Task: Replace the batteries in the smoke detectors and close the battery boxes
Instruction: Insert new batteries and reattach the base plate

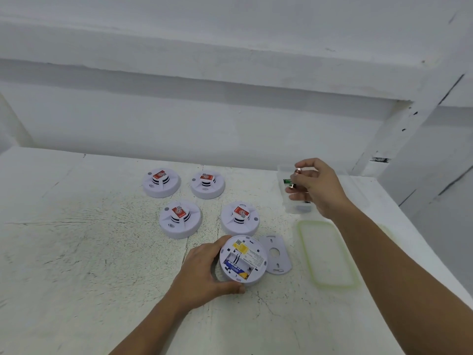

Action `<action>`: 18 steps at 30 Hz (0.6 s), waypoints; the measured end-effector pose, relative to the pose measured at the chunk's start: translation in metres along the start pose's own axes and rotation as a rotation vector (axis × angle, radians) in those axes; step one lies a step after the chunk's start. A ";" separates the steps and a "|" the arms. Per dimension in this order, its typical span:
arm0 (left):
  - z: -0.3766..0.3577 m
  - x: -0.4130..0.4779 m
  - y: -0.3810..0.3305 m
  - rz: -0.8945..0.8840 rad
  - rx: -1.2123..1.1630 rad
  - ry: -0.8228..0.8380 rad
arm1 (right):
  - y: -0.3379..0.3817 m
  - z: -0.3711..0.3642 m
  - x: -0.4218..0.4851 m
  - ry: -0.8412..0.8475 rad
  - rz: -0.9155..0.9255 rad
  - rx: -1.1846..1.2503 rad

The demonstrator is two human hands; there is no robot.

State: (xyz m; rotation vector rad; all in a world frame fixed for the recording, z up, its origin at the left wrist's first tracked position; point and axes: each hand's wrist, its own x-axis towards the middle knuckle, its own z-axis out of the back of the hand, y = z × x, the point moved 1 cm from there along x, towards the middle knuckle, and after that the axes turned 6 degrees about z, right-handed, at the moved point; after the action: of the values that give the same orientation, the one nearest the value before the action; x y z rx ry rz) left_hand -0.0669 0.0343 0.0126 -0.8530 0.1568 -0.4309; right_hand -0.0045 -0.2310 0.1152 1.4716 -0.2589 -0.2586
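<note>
An upturned white smoke detector (pixel 252 254) lies near me with its battery bay open and one blue battery (pixel 235 267) inside. My left hand (pixel 204 270) grips its left rim. Its mounting plate (pixel 277 254) lies just to the right. My right hand (pixel 320 185) hovers over a clear plastic box (pixel 299 207) at the back right and pinches a battery (pixel 297 171) with a copper-coloured end. Another green battery (pixel 286 181) shows in the box.
Several more white smoke detectors with red labels stand face up behind, such as the nearest one (pixel 240 218) and its neighbour (pixel 179 219). The box's green-rimmed lid (pixel 327 253) lies flat on the white table (pixel 76 252). A white wall rises behind.
</note>
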 end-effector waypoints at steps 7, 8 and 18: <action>0.000 0.001 0.001 -0.002 -0.001 0.006 | -0.009 -0.021 -0.037 0.231 -0.029 0.048; 0.000 0.001 0.001 -0.007 0.008 0.006 | -0.011 -0.025 -0.042 0.272 -0.046 0.029; -0.002 0.001 0.005 -0.014 -0.014 -0.020 | -0.040 -0.062 -0.090 0.600 0.082 -0.515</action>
State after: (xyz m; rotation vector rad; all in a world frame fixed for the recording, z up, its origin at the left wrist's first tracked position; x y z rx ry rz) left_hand -0.0652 0.0355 0.0072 -0.8722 0.1356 -0.4349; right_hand -0.0692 -0.1461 0.0691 0.9659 0.2222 0.1806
